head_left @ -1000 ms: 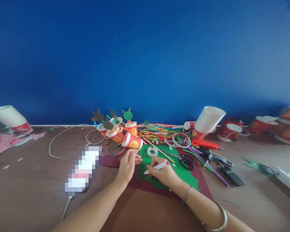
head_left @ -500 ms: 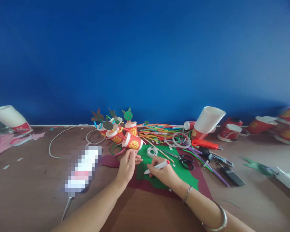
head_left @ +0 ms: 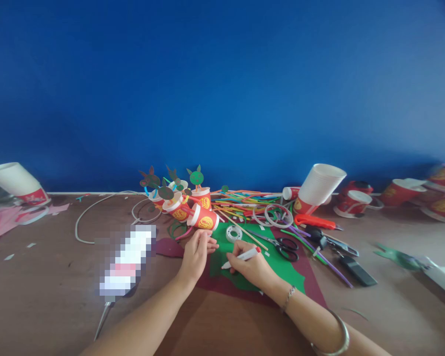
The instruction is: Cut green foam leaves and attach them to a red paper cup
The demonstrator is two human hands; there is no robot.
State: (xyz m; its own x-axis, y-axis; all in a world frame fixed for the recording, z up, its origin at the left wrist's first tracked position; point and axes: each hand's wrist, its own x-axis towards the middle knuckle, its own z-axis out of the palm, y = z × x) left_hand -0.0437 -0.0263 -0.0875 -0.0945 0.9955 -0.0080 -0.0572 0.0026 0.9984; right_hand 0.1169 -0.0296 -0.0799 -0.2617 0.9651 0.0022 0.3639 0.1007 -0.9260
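A white marker with a red end (head_left: 251, 253) is gripped in my right hand (head_left: 247, 264), its tip pointing left and down at the green paper (head_left: 244, 285). Whether the tip touches the paper I cannot tell. My left hand (head_left: 197, 251) rests on its side at the paper's left edge, fingers loosely bent and a little apart, seemingly holding nothing. Dark red paper (head_left: 313, 289) lies under the green sheet. On the green paper lie a roll of clear tape (head_left: 234, 233) and black-handled scissors (head_left: 287, 248). A tipped red paper cup (head_left: 203, 217) lies just beyond my left hand.
Cups with green animal-face cutouts (head_left: 196, 178) stand behind, next to colourful pipe cleaners (head_left: 240, 200). To the right are stacked white cups (head_left: 320, 185), an orange cutter (head_left: 314, 221) and a black object (head_left: 357, 269). A blurred-out device (head_left: 128, 259) with a cable lies left.
The marker has shifted very slightly to the right along with my right fingers. My left hand and the things on the table stay where they were.
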